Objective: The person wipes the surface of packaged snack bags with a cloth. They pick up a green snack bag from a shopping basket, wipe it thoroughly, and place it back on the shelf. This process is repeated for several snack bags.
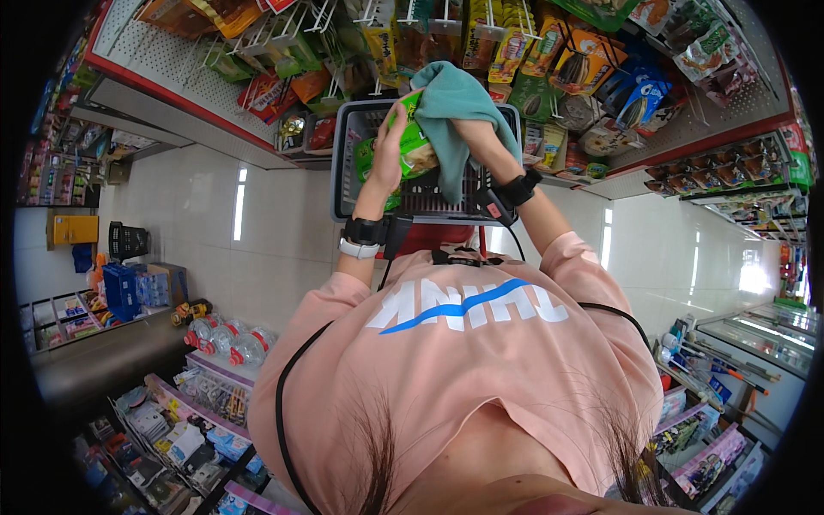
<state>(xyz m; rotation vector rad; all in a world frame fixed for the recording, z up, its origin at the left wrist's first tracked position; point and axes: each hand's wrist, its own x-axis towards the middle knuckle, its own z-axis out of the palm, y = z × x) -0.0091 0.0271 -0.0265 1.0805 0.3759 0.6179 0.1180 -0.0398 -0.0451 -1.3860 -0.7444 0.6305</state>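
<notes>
My left hand grips the left side of a green snack packet, which is held tilted above a grey plastic shopping basket. A teal cloth is in my right hand. It lies against the packet's upper right side, and one end hangs down into the basket. The cloth hides most of my right fingers. Another green packet lies in the basket beneath my left hand. Below the basket shows something red, partly hidden by my shirt.
Ahead, a pegboard shelf with a red edge carries hanging snack packets on metal hooks. Several clear bottles with red caps stand behind me on the left. A black basket rests further off, and a display case stands right.
</notes>
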